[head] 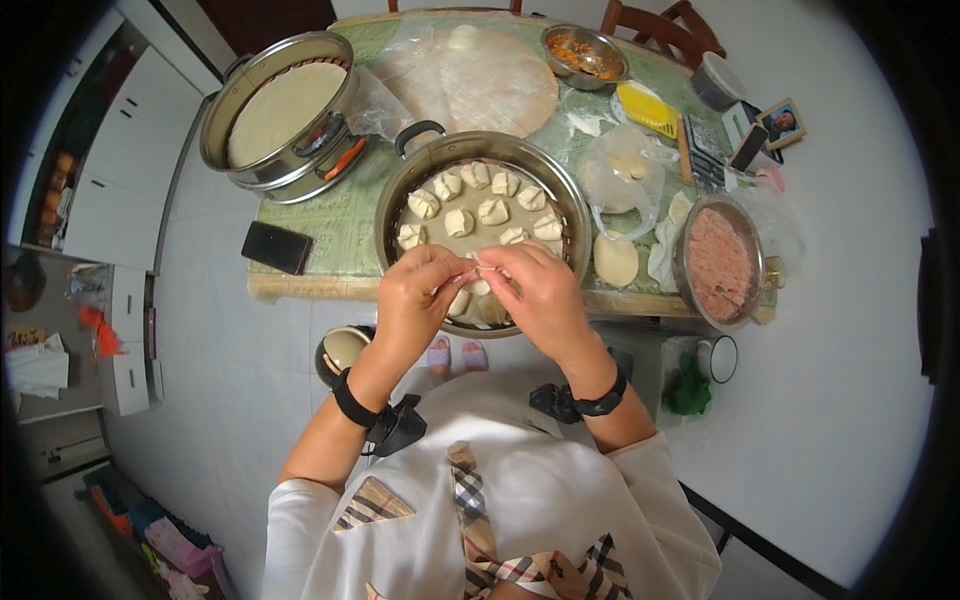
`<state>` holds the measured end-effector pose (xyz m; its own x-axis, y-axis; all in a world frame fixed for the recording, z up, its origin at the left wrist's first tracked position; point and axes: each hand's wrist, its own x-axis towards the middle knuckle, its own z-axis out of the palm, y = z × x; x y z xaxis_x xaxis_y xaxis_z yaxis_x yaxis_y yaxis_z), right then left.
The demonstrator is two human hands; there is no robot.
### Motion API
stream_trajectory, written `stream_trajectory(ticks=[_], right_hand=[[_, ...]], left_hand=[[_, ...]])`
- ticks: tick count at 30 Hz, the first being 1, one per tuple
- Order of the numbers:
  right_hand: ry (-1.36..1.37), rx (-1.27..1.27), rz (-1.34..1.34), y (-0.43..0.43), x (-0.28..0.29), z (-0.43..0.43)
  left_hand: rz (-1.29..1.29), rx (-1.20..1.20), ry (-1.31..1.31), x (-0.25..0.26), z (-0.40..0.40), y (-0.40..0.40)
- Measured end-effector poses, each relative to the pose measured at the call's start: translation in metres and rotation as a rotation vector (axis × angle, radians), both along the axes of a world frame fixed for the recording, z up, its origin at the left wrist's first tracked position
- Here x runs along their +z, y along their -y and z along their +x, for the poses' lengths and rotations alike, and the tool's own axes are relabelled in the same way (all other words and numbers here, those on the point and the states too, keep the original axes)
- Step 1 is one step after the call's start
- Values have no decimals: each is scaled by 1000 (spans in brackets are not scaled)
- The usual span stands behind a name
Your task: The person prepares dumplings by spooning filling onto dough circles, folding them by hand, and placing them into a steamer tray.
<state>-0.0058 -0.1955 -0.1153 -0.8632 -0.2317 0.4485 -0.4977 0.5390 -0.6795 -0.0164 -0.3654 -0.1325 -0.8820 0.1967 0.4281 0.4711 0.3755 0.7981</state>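
Note:
My left hand and my right hand meet over the near part of a metal steamer pot. Between their fingertips they pinch a bit of pale dough, mostly hidden by the fingers. Several pleated dough buns sit spaced apart on the light liner inside the pot. Some near ones, such as a bun, are partly covered by my hands. To the right of the pot lies a flat round dough wrapper. A metal bowl of pink minced filling stands at the table's right edge.
Another steamer with a round liner stands back left, a dark phone before it. Behind the pot lies a floured round board. A bagged lump of dough, a bowl with orange shreds and a yellow grater are rightward.

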Motion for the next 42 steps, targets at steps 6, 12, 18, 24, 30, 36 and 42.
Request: stream_trajectory(ticks=[6,12,18,24,30,36,42], right_hand=[[-58,-17,128,10,-3,-2],[-78,-76,67,23,-2,0],[-16,-157,-85,27,5,2],[-108,-90,12,25,9,-1],[-80,-30,54,22,-3,-4],[160,-147,-97,11,-9,-3],[185,-461,-271,-48,-20,19]], left_hand=[[-14,-113,-63,-21,-13,8],[61,-122,-80,-27,-14,15],[361,-227,248,-28,-11,17],[411,-305,447,-32,-13,18],[276,-279,429,-25,-15,19],[304,-202,509,-53,-27,24],[-74,-45,429,-91,-54,23]])
